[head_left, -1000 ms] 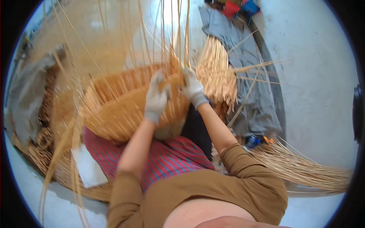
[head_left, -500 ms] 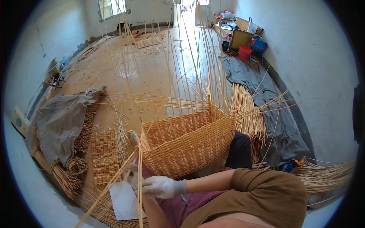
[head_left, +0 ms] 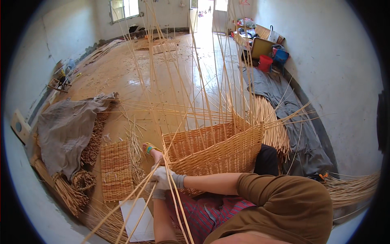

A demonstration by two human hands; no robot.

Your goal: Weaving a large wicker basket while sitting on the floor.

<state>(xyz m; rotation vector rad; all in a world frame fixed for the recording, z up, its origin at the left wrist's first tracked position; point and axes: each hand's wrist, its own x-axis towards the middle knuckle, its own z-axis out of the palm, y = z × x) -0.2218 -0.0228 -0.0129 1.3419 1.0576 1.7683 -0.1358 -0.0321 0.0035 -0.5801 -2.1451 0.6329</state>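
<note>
A rectangular woven wicker basket [head_left: 215,156] rests tilted across my lap, with long upright rods rising from its walls. At its near left corner my two hands, in whitish work gloves, are close together and overlap. My left hand [head_left: 156,174] is closed around wicker rods [head_left: 138,199] that slant down toward the lower left. My right hand [head_left: 167,181] reaches across from the right and is closed on the rods at the same corner. Two more rods [head_left: 178,203] run down past it toward my body. Some fingers are hidden behind the gloves and rods.
A flat woven panel [head_left: 115,171] and a white sheet [head_left: 138,219] lie left of my legs. Grey cloth [head_left: 67,132] covers bundled rods at the left. More rods [head_left: 268,126] lie under a dark cloth [head_left: 308,150] at the right. A red bucket [head_left: 265,63] stands farther back.
My hands have moved up closer to the basket's corner. The rods at the lower left have fanned apart into separate strands. The basket appears farther right as the view has shifted.
</note>
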